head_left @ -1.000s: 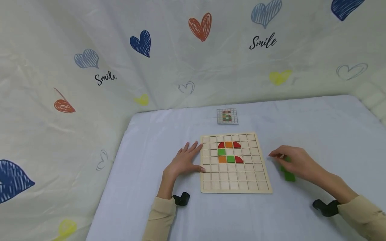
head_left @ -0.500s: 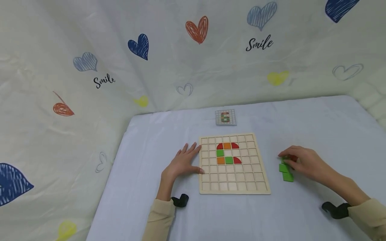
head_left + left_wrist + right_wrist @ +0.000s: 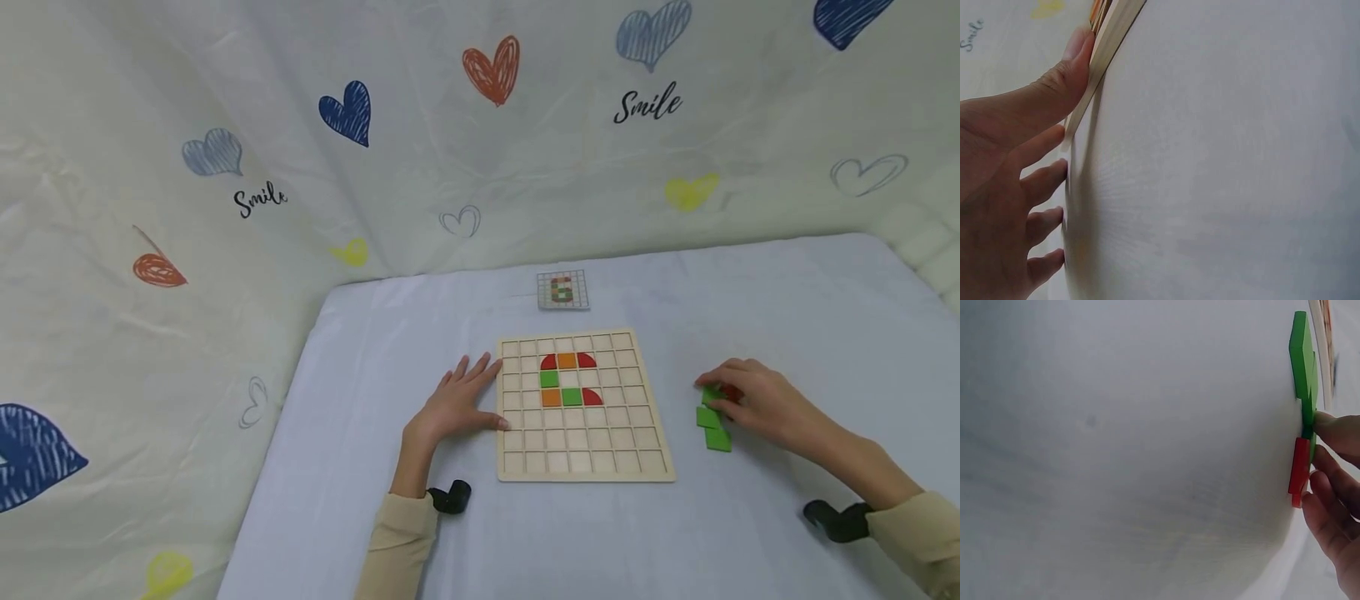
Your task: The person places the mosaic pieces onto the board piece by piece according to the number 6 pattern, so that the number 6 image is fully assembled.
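A square wooden grid board (image 3: 588,462) lies on the white cloth, with red quarter-round, orange and green tiles set in its upper middle cells. Along its left edge, my left hand (image 3: 453,408) rests with the fingers spread. In the left wrist view the thumb (image 3: 1075,59) touches the board's side. To the right of the board my right hand (image 3: 765,408) pinches a green tile (image 3: 710,395) between thumb and forefinger. Two more green tiles (image 3: 717,439) lie just below it. Red tiles (image 3: 1299,465) sit by the fingers in the right wrist view, partly hidden by the hand in the head view.
Behind the board lies a small pattern card (image 3: 563,290) with a gridded coloured figure. A white cloth (image 3: 825,317) covers the table. At the back hangs a curtain (image 3: 420,150) printed with hearts and "Smile". Black wrist straps (image 3: 450,497) show on both arms.
My right hand has drawn back from near the board's right edge to the green tiles, uncovering more of them. The left hand keeps its place at the board.
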Demonstrator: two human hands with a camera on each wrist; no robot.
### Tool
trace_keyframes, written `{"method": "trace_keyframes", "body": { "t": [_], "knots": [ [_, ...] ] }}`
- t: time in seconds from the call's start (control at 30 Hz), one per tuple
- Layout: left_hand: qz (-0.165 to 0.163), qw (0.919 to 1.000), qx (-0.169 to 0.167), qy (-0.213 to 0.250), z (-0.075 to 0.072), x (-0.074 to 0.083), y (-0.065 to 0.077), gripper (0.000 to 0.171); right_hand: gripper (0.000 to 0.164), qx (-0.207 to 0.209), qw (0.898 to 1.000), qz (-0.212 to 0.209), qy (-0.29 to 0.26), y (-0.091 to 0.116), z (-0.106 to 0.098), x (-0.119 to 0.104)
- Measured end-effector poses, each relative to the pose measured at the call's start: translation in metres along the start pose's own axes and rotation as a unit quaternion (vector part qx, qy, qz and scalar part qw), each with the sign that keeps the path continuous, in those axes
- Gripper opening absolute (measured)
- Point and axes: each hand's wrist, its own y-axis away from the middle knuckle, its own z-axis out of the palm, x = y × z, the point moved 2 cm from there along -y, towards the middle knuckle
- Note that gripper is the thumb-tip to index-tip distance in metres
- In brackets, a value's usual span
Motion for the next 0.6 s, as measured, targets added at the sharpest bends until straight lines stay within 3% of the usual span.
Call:
{"method": "trace_keyframes", "body": {
  "t": [0.23, 0.6],
  "knots": [
    [0.003, 1.0000, 0.001, 0.006, -0.0023, 0.0021, 0.0017, 0.100, 0.024, -0.051, 0.998, 0.043, -0.005, -0.0055, 0.0013, -0.0021],
    [0.001, 1.0000, 0.002, 0.005, -0.0015, 0.0003, 0.0005, 0.100, 0.027, -0.041, 0.998, 0.053, -0.005, -0.0058, 0.0029, -0.0016]
  ]
}}
